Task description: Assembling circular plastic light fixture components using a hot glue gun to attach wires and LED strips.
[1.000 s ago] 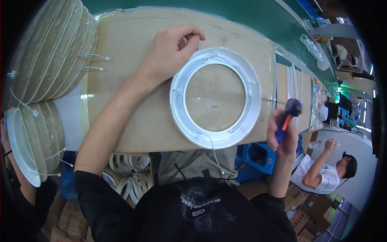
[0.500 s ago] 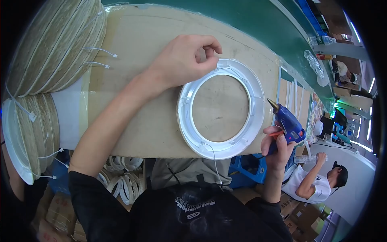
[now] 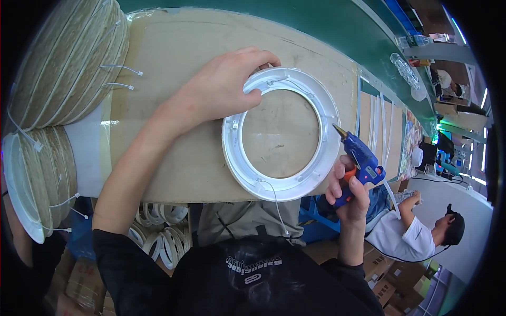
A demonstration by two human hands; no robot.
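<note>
A white ring-shaped frame [image 3: 328, 152] lies flat on the cardboard-covered table. My left hand [image 3: 224, 84] grips its upper left rim, the thumb over the inner side and the fingers at the outer edge. A thin white cable [image 3: 275, 206] with a small plug hangs off the near side, and another wire runs along the inside at the far side. In my right hand [image 3: 352, 197] is a blue hot glue gun [image 3: 363, 157] with an orange trigger. Its brass nozzle points at the ring's right edge, very close to it.
Stacked beige discs with white cables [image 3: 74, 68] stand at the left. Clear glue sticks [image 3: 377, 124] lie at the right, and a plastic bottle [image 3: 406, 71] lies farther off. More white rings [image 3: 168, 237] sit below the table edge. A person in a white shirt [image 3: 406, 234] is at the right.
My left hand has come down from above the ring and taken hold of its rim. The ring has shifted slightly left, and the glue gun has moved left with its nozzle nearer the ring.
</note>
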